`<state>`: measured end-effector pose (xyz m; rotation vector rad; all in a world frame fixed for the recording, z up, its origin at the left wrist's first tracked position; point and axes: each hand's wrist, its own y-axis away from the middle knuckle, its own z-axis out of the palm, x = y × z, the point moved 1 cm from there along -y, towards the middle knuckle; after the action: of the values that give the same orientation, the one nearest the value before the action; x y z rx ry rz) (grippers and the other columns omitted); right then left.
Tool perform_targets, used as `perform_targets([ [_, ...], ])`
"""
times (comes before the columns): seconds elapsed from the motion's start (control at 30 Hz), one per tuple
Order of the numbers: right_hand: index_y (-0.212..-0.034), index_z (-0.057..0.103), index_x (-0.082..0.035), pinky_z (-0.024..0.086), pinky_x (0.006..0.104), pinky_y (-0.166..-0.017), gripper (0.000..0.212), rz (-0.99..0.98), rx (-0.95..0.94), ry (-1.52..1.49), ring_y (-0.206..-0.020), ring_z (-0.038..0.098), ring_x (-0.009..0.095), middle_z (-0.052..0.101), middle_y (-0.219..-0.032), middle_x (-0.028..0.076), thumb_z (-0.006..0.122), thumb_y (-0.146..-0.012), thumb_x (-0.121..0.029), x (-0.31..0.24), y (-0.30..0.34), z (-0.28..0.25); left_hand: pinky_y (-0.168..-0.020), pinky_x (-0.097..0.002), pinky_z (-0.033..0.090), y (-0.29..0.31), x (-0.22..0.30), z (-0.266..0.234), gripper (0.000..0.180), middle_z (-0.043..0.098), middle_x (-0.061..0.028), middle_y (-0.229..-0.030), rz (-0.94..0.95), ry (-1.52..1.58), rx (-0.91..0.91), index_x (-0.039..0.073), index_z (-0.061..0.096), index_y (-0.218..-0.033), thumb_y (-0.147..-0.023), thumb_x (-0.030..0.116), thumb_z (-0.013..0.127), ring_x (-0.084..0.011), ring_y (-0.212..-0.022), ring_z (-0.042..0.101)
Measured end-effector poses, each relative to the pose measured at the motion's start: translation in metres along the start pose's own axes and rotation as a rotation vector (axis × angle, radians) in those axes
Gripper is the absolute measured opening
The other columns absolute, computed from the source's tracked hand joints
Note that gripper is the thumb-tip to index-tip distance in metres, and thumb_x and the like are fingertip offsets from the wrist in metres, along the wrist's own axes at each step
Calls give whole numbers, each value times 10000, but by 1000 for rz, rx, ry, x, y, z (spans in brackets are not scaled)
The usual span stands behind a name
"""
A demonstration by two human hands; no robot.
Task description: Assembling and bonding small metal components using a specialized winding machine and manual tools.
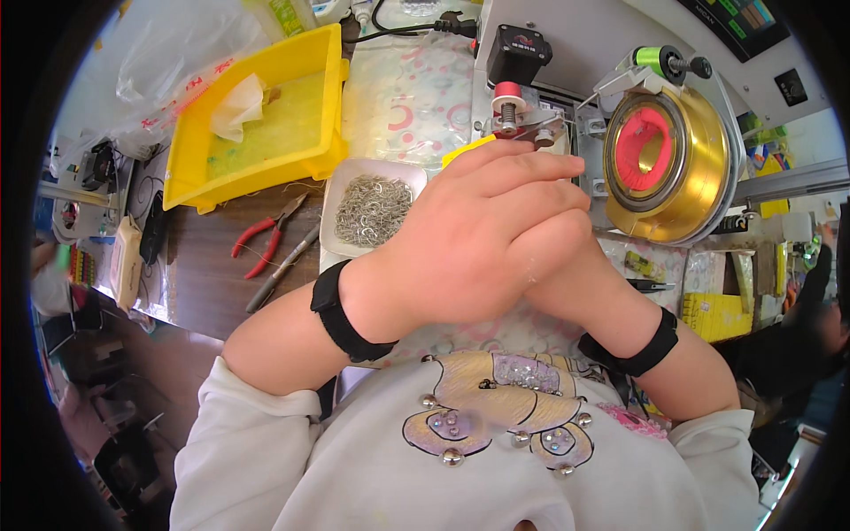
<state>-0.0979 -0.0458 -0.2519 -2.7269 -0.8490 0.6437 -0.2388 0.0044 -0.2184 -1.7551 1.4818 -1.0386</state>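
Note:
My left hand [478, 230] lies over my right hand [575, 288] at the middle of the bench, in front of a small machine. The left fingers are bent and close together, their tips pointing right; the thumb is hidden. Whatever may be between the hands does not show. The right hand's fingers are covered by the left. Beside my left wrist stands a white dish [329, 237] filled with small metal hooks or rings [372, 211]. Just beyond the fingertips is the machine's red-capped spring post [507, 104].
A gold wheel [708, 190] with a red-lined hub stands at the right, a black motor [519, 55] behind. Left are red-handled pliers [270, 237], a grey-handled tool [279, 276] and a yellow tray [266, 181]. A yellow card [715, 314] and tweezers [651, 285] lie right.

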Motion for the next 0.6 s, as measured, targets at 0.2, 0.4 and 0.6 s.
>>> perform_targets([
  [0.2, -948, 620, -115, 497, 375, -549, 206, 84, -98, 153, -792, 619, 243, 611, -907, 65, 617, -753, -180, -4, 12, -20, -806, -449, 466, -1, 4, -6, 189, 650, -87, -941, -22, -18, 32, 33, 597, -806, -624, 83, 591, -312, -985, 604],
  [0.4, -835, 601, -80, 437, 378, -487, 122, -8, 1, 309, -637, 584, 267, 597, -788, 87, 623, -756, -170, -20, 22, -54, -782, -426, 479, -1, 5, -2, 163, 646, -91, -939, -37, -3, 40, 33, 590, -803, -641, 26, 581, -329, -989, 606],
  [0.6, -883, 620, -43, 407, 372, -478, 155, 25, 192, 227, -558, 538, 274, 574, -755, 117, 605, -730, -68, -25, 34, -69, -762, -400, 497, -2, 4, 3, 145, 645, -114, -941, -56, 82, 51, 20, 570, -796, -651, 14, 575, -349, -999, 609],
])
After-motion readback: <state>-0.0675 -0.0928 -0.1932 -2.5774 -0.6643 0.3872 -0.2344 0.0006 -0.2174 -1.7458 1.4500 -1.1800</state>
